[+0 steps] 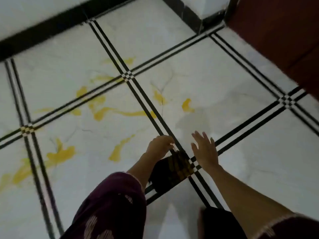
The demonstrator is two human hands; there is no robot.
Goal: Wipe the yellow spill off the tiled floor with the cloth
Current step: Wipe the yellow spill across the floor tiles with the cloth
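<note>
My left hand (159,146) pinches the dark cloth (172,167) hanging beneath it; my right hand (205,150) hovers beside, fingers spread; yellow spill (107,112) streaks the tiled floor (224,83) beyond

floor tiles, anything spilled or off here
Yes: a yellow spill lies in scattered smears and blobs across several white floor tiles, crossing the black grout lines, mostly left of and beyond the hands. The left hand holds a dark cloth dangling above the floor, short of the spill.
</note>
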